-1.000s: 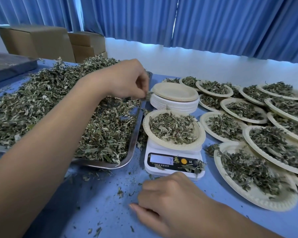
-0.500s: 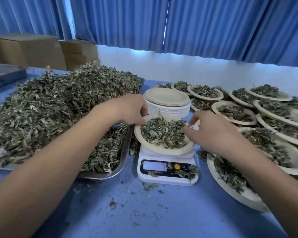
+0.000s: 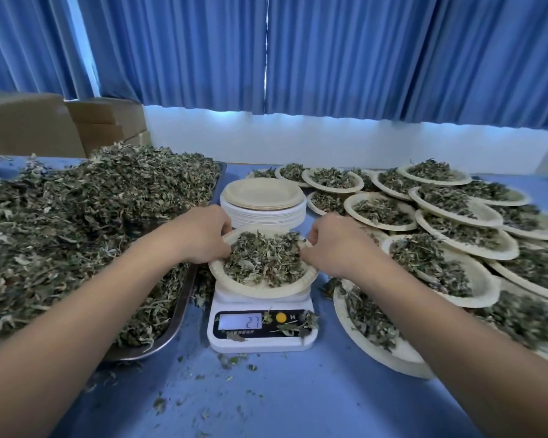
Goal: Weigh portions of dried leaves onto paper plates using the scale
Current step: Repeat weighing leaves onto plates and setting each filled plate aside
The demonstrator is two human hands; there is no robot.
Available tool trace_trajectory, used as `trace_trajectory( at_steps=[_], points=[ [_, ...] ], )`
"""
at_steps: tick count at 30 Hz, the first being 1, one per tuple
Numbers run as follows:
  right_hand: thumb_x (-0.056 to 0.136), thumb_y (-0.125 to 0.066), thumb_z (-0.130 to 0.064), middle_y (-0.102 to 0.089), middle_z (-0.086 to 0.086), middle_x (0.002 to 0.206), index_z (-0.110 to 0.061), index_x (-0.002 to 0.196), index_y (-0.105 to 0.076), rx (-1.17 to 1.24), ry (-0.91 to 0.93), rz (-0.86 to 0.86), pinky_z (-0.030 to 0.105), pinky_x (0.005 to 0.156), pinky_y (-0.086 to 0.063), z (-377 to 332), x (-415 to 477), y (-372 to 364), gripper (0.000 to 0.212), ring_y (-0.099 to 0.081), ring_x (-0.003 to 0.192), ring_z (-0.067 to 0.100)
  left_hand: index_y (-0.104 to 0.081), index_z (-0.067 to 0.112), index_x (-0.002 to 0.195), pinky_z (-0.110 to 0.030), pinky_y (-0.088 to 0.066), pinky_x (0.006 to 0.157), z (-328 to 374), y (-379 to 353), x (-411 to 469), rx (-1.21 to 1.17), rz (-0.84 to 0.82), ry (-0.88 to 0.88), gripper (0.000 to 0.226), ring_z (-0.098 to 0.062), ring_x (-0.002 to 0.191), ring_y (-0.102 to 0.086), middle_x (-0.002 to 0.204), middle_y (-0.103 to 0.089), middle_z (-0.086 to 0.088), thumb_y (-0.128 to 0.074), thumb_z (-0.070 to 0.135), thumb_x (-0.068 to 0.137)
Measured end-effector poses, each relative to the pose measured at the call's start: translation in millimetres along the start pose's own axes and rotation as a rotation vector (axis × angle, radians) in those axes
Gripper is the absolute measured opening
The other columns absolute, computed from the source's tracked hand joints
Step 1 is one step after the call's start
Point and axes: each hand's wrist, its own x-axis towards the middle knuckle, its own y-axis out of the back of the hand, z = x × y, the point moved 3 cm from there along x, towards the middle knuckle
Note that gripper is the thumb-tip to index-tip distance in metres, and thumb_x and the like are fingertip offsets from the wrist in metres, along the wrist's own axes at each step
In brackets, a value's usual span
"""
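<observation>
Centrally, round paper plate (image 3: 261,290), crinkled dried leaves (image 3: 263,262)

Pretty tight around the scale (image 3: 261,331): the metal tray (image 3: 184,298) heaped with dried leaves (image 3: 76,222) sits just beside it on the left, overlapping filled plates (image 3: 480,275) crowd in close on the right, and the stack of empty plates (image 3: 263,197) stands right behind it. On top of it, the left hand (image 3: 200,235) and right hand (image 3: 332,245) grip both sides of the loaded plate (image 3: 266,289). The only open lane is the blue table (image 3: 298,399) in front of the scale, with just leaf crumbs (image 3: 234,358).
</observation>
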Motion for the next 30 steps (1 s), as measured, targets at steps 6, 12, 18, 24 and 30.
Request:
trace_trajectory(
  at_steps=[6, 12, 18, 24, 30],
  points=[
    [0.085, -0.068, -0.019, -0.037, 0.000, 0.057, -0.017, 0.064, -0.036, 0.076, 0.017, 0.015, 0.026, 0.048, -0.024, 8, -3, 2, 0.038, -0.034, 0.048, 0.020, -0.071, 0.013, 0.090, -0.033, -0.045, 0.063, 2, -2, -1, -0.095, -0.047, -0.026, 0.009, -0.021, 0.068, -0.058, 0.080, -0.066, -0.001, -0.068, 0.018, 0.084],
    [0.084, -0.071, -0.016, -0.057, 0.003, 0.063, -0.010, 0.072, -0.065, 0.211, -0.044, 0.175, 0.024, 0.049, -0.039, 40, -9, 49, 0.015, -0.051, 0.054, 0.018, -0.070, 0.025, 0.124, -0.029, -0.048, 0.068, 45, 24, 9, -0.257, 0.034, -0.061, 0.037, -0.013, 0.071, -0.062, 0.098, -0.069, -0.001, -0.073, 0.018, 0.087],
    [0.088, -0.074, -0.017, -0.060, 0.002, 0.069, -0.004, 0.084, -0.071, 0.285, -0.150, 0.238, 0.024, 0.048, -0.047, 108, -26, 86, 0.014, -0.053, 0.052, 0.015, -0.075, 0.022, 0.116, -0.026, -0.041, 0.075, 126, 26, 42, -0.269, 0.132, -0.162, 0.035, -0.018, 0.085, -0.058, 0.087, -0.062, 0.008, -0.079, 0.021, 0.081],
    [0.083, -0.082, -0.024, -0.063, 0.001, 0.067, -0.014, 0.072, -0.069, 0.354, -0.287, 0.362, 0.025, 0.049, -0.037, 199, -60, 126, 0.020, -0.054, 0.059, 0.014, -0.076, 0.025, 0.108, -0.028, -0.050, 0.070, 230, 6, 64, -0.249, 0.134, -0.316, 0.028, -0.022, 0.079, -0.066, 0.093, -0.068, 0.001, -0.077, 0.023, 0.081],
    [0.081, -0.085, -0.026, -0.056, 0.002, 0.054, -0.011, 0.074, -0.071, 0.324, -0.423, 0.424, 0.025, 0.050, -0.036, 291, -94, 167, 0.022, -0.047, 0.050, 0.017, -0.072, 0.018, 0.121, -0.025, -0.043, 0.080, 344, -14, 73, -0.221, 0.112, -0.500, 0.033, -0.021, 0.101, -0.063, 0.125, -0.068, -0.002, -0.073, 0.020, 0.088]
  ],
)
